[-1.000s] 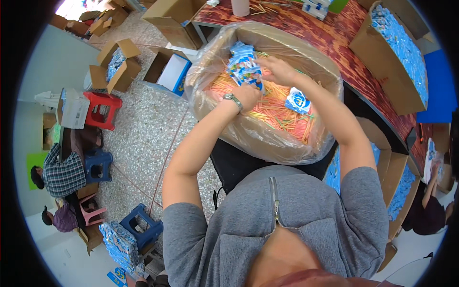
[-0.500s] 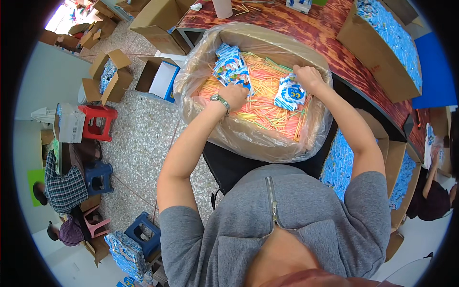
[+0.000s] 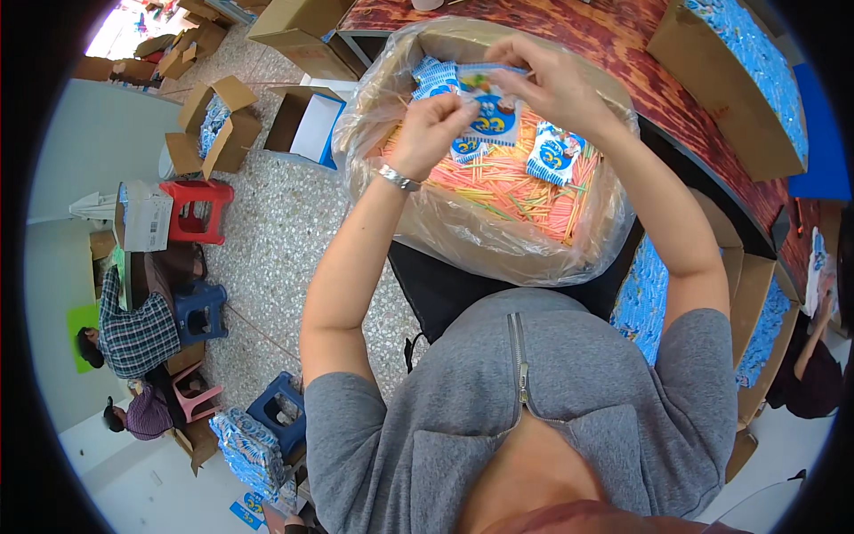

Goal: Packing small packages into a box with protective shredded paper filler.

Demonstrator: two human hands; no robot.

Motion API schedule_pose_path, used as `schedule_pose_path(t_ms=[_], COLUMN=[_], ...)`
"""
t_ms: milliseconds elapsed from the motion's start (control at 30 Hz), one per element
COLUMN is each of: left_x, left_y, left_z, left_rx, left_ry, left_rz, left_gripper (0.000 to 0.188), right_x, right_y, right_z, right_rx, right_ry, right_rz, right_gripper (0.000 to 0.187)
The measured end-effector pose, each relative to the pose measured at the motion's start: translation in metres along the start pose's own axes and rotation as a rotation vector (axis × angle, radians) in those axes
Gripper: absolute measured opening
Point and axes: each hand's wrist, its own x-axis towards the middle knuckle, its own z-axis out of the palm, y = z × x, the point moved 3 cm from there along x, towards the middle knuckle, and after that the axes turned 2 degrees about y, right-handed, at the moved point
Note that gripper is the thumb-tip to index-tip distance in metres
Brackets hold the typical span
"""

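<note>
A large carton lined with clear plastic (image 3: 480, 254) stands in front of me, full of thin pink, yellow and green sticks (image 3: 498, 178). Over these sticks I hold up a small blue-and-white printed plastic bag (image 3: 495, 123). My left hand (image 3: 431, 133) is closed in a pinch at the bag's left edge. At its upper right, my right hand (image 3: 556, 89) grips the bag with bent fingers. Another printed packet (image 3: 556, 153) lies on the sticks to the right. More packets (image 3: 434, 78) lie behind my left hand, partly hidden.
A red-brown wooden table (image 3: 587, 44) runs behind the carton. Boxes of blue packets (image 3: 729, 80) stand at the right. On the left are an open carton (image 3: 212, 129), a red stool (image 3: 197, 212), a blue stool (image 3: 200, 311) and two seated people (image 3: 138, 329).
Both hands have risen from the sticks and come closer together, now with a printed bag between them. The right hand has left the packet on the right. The view has shifted slightly.
</note>
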Motion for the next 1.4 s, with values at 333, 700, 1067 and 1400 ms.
schedule_pose_path(t_ms=[333, 700, 1067, 1400], left_x=[-0.029, -0.046, -0.058, -0.062], left_y=[0.019, 0.000, -0.009, -0.015], left_z=[-0.043, -0.056, -0.088, -0.088], left_rx=[-0.124, -0.250, -0.116, -0.181], left_ry=[0.257, 0.281, 0.499, 0.491], left_rz=[-0.023, -0.053, 0.000, -0.014], left_gripper=[0.017, 0.021, 0.017, 0.015], right_x=[0.029, 0.043, 0.012, 0.001], right_y=[-0.010, -0.016, 0.054, 0.034], right_z=[0.055, 0.076, 0.174, 0.208], right_rx=[0.260, 0.271, -0.294, -0.397], right_ry=[0.118, 0.015, -0.500, -0.504], right_rz=[-0.012, 0.016, 0.050, 0.358], right_gripper=[0.018, 0.018, 0.032, 0.032])
